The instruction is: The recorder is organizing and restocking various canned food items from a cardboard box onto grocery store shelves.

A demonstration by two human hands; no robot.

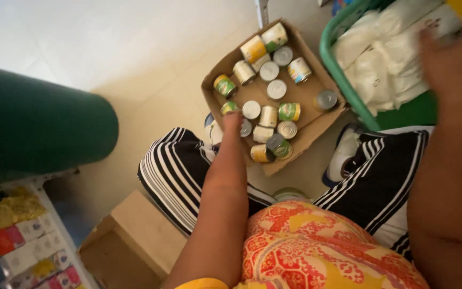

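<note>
A shallow cardboard box (307, 96) lies on the pale floor in front of my knees and holds several small tins (276, 89), some upright with silver lids, some on their sides with green or yellow labels. My left hand (232, 124) reaches down to the box's near left edge, fingertips beside a green-labelled tin (230, 107) and a white tin (213, 131); its grip is hidden. My right hand (455, 59), blurred, is at the top right over white packets (386, 64) in a green basket (339, 75).
A smaller open cardboard box (140, 235) stands at the lower left beside my striped trouser leg (175, 171). A large dark green rounded object (38, 128) fills the left. Shelf packets (12, 235) show at the bottom left. A shoe (343, 155) rests by the basket.
</note>
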